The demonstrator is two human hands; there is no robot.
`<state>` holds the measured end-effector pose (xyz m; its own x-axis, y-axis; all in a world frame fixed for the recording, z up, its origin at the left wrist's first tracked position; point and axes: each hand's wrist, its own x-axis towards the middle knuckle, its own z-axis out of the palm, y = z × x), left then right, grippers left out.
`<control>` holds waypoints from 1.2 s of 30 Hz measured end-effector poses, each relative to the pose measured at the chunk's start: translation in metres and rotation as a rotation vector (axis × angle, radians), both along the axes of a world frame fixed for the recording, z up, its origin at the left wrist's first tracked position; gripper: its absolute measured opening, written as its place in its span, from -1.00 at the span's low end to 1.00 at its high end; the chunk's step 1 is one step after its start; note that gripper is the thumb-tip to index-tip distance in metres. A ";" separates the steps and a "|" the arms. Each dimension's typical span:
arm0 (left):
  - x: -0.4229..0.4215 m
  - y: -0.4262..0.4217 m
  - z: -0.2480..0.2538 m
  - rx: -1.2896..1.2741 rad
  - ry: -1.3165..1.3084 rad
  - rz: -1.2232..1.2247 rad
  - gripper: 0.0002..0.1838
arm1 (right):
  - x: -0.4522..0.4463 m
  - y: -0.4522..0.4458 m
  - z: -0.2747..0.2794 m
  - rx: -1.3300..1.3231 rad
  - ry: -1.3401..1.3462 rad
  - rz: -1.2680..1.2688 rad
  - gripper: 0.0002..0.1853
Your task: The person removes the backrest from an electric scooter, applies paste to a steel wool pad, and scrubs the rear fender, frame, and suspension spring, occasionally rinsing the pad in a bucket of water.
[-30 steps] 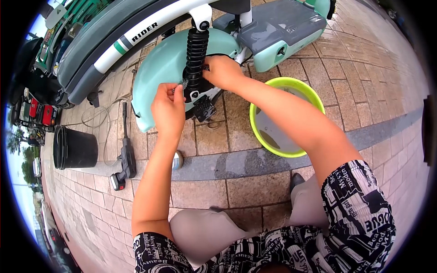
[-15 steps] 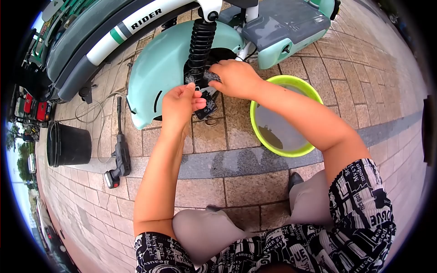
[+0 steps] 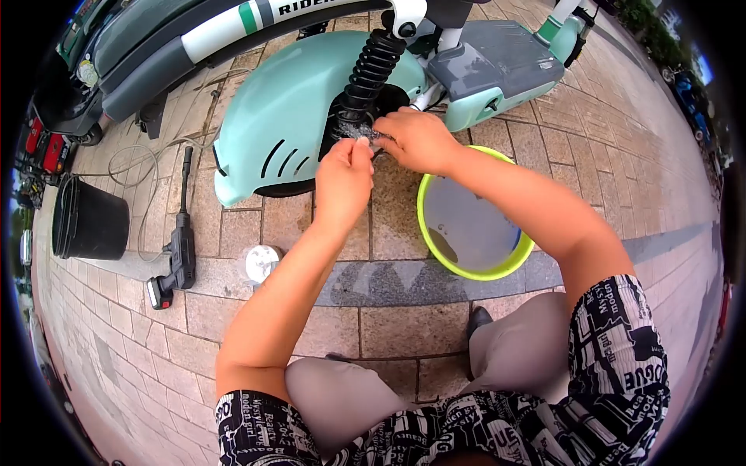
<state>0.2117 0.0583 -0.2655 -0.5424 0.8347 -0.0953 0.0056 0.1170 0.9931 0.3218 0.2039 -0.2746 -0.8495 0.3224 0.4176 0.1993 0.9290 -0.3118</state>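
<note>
A dark grey, wet-looking cloth [image 3: 354, 130] lies against the lower end of the black coil-spring shock absorber [image 3: 374, 71]. My left hand [image 3: 344, 177] pinches it between thumb and fingers from the near side. On the other side of the spring's foot, my right hand [image 3: 420, 141] has its fingers closed on the cloth as well. Just left of the spring is the mint-green rear fender [image 3: 284, 101] of a scooter. My fingers partly hide the cloth and the parts behind it.
A yellow-green basin [image 3: 423, 221] of cloudy water stands below my right forearm. Left of my left forearm is a round white container [image 3: 262, 262]. Farther left lie a cordless pressure-washer gun [image 3: 183, 247] with a hose, and a black bucket [image 3: 95, 219]. The scooter's grey footboard [image 3: 509, 58] extends right.
My view has shifted, so the scooter's fender slots and footboard show more. My hands have come closer together at the spring's foot. The white container now shows beside my left forearm.
</note>
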 end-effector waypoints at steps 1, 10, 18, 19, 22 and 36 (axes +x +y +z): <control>0.010 -0.001 -0.010 -0.012 0.125 -0.003 -0.66 | -0.012 0.007 0.001 -0.020 0.030 -0.014 -0.75; -0.030 0.005 -0.017 0.050 0.259 0.080 -0.65 | 0.026 -0.004 -0.005 -0.036 -0.026 -0.038 -0.78; -0.010 -0.012 -0.014 0.057 0.389 -0.075 -0.67 | 0.007 -0.009 -0.001 -0.036 0.061 0.030 -0.82; -0.029 -0.004 -0.012 0.020 0.347 0.000 -0.66 | 0.021 -0.006 -0.013 -0.022 0.086 0.021 -0.81; -0.020 0.001 -0.011 0.023 0.445 0.060 -0.66 | 0.022 -0.001 -0.003 0.010 -0.039 -0.006 -0.81; 0.021 -0.016 -0.014 0.065 0.524 -0.084 -0.67 | -0.021 0.001 0.021 0.009 -0.103 -0.049 -0.79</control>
<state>0.2326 0.0428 -0.2795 -0.4344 0.8724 0.2239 0.5098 0.0333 0.8596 0.3004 0.2046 -0.2535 -0.8714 0.3611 0.3322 0.2749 0.9201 -0.2790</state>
